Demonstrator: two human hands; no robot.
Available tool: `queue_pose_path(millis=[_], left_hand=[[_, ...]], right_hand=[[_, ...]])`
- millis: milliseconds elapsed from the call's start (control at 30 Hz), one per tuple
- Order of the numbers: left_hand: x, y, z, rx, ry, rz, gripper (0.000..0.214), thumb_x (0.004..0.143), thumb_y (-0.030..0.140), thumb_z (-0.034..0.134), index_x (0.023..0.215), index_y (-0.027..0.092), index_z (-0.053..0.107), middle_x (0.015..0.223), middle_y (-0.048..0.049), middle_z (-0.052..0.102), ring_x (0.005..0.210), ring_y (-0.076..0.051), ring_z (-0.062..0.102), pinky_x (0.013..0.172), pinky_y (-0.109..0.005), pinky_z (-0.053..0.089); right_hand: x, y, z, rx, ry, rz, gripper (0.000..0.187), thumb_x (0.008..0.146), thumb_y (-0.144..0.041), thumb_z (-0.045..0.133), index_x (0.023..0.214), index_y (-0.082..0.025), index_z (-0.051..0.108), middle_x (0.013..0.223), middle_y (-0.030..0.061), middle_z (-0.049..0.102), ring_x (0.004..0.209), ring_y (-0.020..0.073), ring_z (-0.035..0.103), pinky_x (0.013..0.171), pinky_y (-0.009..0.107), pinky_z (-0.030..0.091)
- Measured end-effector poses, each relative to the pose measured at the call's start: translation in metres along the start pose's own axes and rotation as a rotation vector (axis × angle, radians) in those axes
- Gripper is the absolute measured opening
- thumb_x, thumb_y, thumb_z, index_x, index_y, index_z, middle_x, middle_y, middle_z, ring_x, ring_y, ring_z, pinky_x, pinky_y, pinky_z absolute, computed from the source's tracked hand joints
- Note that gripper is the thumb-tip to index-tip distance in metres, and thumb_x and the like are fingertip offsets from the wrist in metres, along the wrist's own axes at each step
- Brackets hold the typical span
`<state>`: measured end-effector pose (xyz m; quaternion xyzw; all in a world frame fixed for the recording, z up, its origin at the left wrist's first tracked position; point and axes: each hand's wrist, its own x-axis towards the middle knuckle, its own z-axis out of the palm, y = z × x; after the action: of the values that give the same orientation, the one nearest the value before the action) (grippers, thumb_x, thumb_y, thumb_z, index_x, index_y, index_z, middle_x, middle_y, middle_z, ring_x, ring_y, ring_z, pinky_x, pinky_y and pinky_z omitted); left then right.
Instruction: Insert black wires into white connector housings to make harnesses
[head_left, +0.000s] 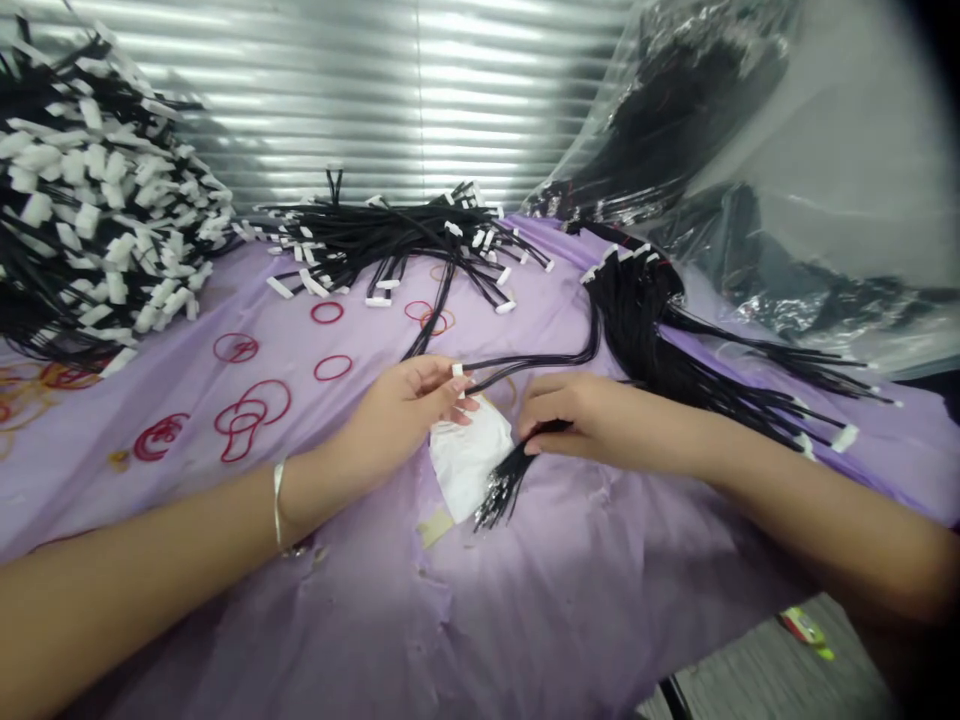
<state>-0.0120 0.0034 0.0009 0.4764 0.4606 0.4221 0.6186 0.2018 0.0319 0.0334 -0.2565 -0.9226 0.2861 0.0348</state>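
The left hand, at the centre of the frame, pinches a small white rectangular plastic connector between thumb and fingers. The right hand, right of centre, is curled around a bundle of thin black cables with silvery tips.

Governing relation: the connector lies left of and slightly above the right hand, and the left hand is nearer, in contact with it. Its paired thin black leads run rightward above the right hand, long axis nearly level, then bend upward beside the fan-shaped heap of black cables. The connector end points left. The gripped bundle extends from the right hand toward the lower left; its long axis is diagonal, tips directed down-left beside the crumpled white patch.

Surrounding items on the purple-sheeted worktop: a loose pile of black cables with white connectors at upper centre; red rubber bands left of centre; a large mound of white-ended black cables at upper left; a clear plastic bag at upper right.
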Motion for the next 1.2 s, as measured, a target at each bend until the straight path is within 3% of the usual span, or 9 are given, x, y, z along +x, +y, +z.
queue_pose_path(millis=[133,300,433,633,800,867,1033,1200], left_hand=[[-0.008,0.008,0.01,0.081,-0.01,-0.053,0.018,0.08,0.023,0.066,0.092,0.011,0.064,0.083,-0.0038,0.068,0.072,-0.01,0.062,0.064,-0.019,0.049],[-0.016,0.005,0.018,-0.04,-0.005,-0.081,0.015,0.08,0.026,0.066,0.089,0.014,0.066,0.089,-0.0025,0.068,0.08,-0.011,0.063,0.079,-0.023,0.05],[-0.022,0.003,0.018,-0.116,-0.039,-0.157,0.018,0.081,0.032,0.066,0.09,0.016,0.067,0.092,-0.003,0.069,0.087,-0.013,0.064,0.084,-0.024,0.05],[-0.026,0.005,0.015,-0.066,-0.076,-0.216,0.017,0.084,0.031,0.062,0.093,0.018,0.069,0.095,-0.0043,0.069,0.088,-0.015,0.064,0.084,-0.025,0.05],[-0.023,0.004,0.013,-0.07,-0.084,-0.234,0.015,0.083,0.027,0.064,0.094,0.019,0.071,0.098,-0.0035,0.07,0.091,-0.014,0.064,0.085,-0.025,0.05],[-0.023,0.004,0.013,-0.068,-0.093,-0.244,0.013,0.082,0.026,0.066,0.09,0.018,0.071,0.095,-0.0032,0.071,0.088,-0.013,0.064,0.083,-0.023,0.051],[-0.021,0.004,0.011,-0.126,-0.04,-0.293,0.013,0.08,0.02,0.068,0.091,0.015,0.069,0.09,-0.0036,0.071,0.077,-0.011,0.066,0.076,-0.02,0.053],[-0.02,0.0,0.008,-0.186,-0.053,-0.309,0.02,0.08,0.019,0.069,0.099,0.016,0.065,0.096,-0.0044,0.071,0.082,-0.013,0.068,0.08,-0.023,0.055]], right_hand=[[-0.002,0.0,0.005,0.018,0.037,-0.026,0.009,0.086,-0.016,0.056,0.082,-0.014,0.064,0.084,0.0038,0.062,0.077,0.0126,0.056,0.07,0.025,0.042],[-0.004,-0.001,0.006,0.085,0.205,-0.004,0.01,0.087,-0.017,0.056,0.089,-0.015,0.065,0.084,0.0018,0.067,0.076,0.0106,0.06,0.07,0.022,0.044],[-0.006,-0.006,0.004,0.167,0.252,-0.06,0.013,0.087,-0.016,0.055,0.092,-0.016,0.068,0.089,0.0026,0.069,0.08,0.0101,0.062,0.072,0.021,0.045],[-0.01,-0.021,0.006,0.028,0.316,0.017,0.013,0.087,-0.02,0.055,0.081,-0.013,0.062,0.073,0.001,0.063,0.065,0.0084,0.055,0.061,0.021,0.04],[-0.01,-0.023,0.007,-0.095,0.423,-0.03,0.016,0.091,-0.021,0.05,0.087,-0.012,0.064,0.078,0.0033,0.063,0.073,0.0104,0.056,0.066,0.022,0.04],[-0.009,-0.023,0.006,-0.029,0.421,0.025,0.014,0.088,-0.019,0.053,0.084,-0.015,0.065,0.077,0.0008,0.064,0.069,0.0086,0.056,0.063,0.021,0.04],[-0.004,-0.025,0.005,0.117,0.413,0.314,0.012,0.081,-0.019,0.056,0.07,-0.017,0.062,0.062,-0.0037,0.06,0.054,0.0071,0.05,0.05,0.021,0.035],[0.0,-0.023,0.008,0.099,0.408,0.348,0.015,0.08,-0.02,0.055,0.066,-0.017,0.06,0.054,-0.0043,0.055,0.048,0.006,0.044,0.047,0.022,0.031]])
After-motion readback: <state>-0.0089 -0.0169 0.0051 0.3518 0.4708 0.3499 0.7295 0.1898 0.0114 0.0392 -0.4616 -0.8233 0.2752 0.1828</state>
